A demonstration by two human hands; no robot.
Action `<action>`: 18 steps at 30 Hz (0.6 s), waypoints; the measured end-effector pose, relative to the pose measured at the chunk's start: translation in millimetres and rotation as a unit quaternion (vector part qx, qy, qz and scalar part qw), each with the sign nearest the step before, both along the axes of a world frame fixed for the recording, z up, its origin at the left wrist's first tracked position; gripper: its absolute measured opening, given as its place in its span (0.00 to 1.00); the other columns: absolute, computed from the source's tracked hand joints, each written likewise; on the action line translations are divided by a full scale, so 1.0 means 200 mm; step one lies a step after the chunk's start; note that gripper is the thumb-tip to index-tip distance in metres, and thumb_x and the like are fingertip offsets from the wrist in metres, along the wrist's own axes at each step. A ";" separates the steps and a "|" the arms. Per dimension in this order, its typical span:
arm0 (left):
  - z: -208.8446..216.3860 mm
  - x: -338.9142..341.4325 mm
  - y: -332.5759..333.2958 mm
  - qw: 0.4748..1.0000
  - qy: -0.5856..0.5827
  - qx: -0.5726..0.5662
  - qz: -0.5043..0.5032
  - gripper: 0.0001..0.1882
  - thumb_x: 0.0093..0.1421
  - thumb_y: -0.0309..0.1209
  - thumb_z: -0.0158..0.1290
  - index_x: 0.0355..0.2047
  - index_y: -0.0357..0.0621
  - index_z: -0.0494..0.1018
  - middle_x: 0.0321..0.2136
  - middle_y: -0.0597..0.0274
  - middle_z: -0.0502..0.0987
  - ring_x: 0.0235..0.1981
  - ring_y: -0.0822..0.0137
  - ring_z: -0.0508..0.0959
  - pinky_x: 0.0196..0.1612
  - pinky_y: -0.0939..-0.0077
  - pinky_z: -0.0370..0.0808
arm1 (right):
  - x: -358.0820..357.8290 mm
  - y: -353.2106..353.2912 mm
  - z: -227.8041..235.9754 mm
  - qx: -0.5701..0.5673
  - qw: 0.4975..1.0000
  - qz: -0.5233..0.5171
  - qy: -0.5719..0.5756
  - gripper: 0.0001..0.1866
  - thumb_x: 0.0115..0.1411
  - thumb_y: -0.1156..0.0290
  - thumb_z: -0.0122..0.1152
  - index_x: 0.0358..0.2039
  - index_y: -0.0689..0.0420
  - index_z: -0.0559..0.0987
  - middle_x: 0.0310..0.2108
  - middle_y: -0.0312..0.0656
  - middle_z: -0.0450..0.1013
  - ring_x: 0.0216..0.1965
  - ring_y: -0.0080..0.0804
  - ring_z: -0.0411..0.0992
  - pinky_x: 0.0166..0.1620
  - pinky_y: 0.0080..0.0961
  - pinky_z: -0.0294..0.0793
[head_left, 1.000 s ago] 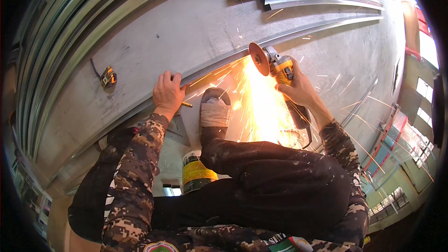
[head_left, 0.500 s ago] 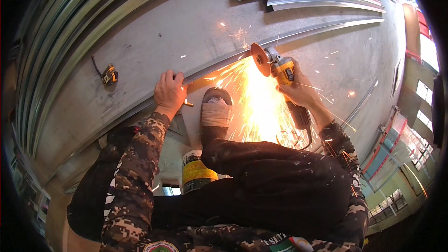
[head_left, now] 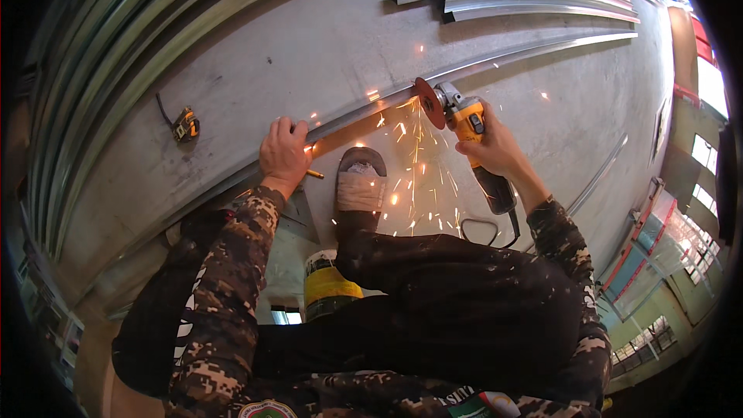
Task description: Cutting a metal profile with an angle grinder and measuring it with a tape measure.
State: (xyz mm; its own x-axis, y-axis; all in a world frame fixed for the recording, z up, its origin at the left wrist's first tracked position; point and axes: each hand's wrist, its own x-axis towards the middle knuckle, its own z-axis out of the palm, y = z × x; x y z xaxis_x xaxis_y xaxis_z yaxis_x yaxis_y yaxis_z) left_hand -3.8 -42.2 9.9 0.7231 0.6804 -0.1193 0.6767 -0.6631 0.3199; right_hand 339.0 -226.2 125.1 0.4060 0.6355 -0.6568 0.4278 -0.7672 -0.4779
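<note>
Tape measure (head_left: 186,125) lies on the floor (head_left: 255,89), beyond the metal bar (head_left: 360,113). Left hand (head_left: 284,153) is curled firmly over the bar, with a pencil (head_left: 314,174) poking out on the bar's near side. The bar seems stiff, fairly light and smooth enough to slip; a firm hold well away from the disc suits it. A shoe (head_left: 361,178) rests on the near side of the bar. The angle grinder (head_left: 470,120) has its thin, probably brittle disc (head_left: 429,103) at the bar, sparks (head_left: 421,168) scattered nearside. Right hand (head_left: 495,143), nearside too, grips the likely front-heavy grinder by its body, the sound place to hold.
</note>
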 end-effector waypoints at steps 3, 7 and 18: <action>0.01 -0.01 0.02 1.000 0.007 -0.003 -0.003 0.19 0.46 0.37 0.69 0.36 0.51 0.73 0.35 0.62 0.70 0.40 0.56 0.74 0.38 0.60 0.76 | -0.01 -0.08 -0.05 0.130 0.983 -0.087 0.092 0.37 0.60 0.67 0.65 0.66 0.57 0.58 0.41 0.44 0.75 0.39 0.36 0.77 0.44 0.30 0.78; 0.02 0.09 -0.01 0.999 0.005 -0.040 0.001 0.17 0.49 0.36 0.68 0.36 0.50 0.73 0.35 0.61 0.71 0.40 0.55 0.75 0.39 0.58 0.76 | 0.05 -0.27 -0.02 0.182 0.910 -0.297 0.225 0.27 0.71 0.52 0.54 0.62 0.57 0.64 0.39 0.39 0.75 0.35 0.29 0.77 0.41 0.28 0.80; -0.05 0.02 -0.02 0.998 0.005 -0.027 -0.064 0.22 0.57 0.42 0.64 0.43 0.41 0.72 0.41 0.51 0.72 0.46 0.46 0.73 0.46 0.53 0.72 | -0.08 -0.76 -0.51 0.362 0.651 -0.557 0.368 0.42 0.62 0.28 0.46 0.52 0.60 0.70 0.32 0.47 0.77 0.30 0.34 0.79 0.33 0.31 0.83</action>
State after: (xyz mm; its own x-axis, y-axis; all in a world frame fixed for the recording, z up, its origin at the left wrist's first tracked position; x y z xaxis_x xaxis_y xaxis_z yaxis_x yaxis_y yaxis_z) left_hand 0.6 -46.1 -0.1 0.8019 0.5753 -0.1612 0.5914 -0.7263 0.3503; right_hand 323.5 -378.0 22.8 0.6244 0.4662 -0.6268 -0.7503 0.1346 -0.6473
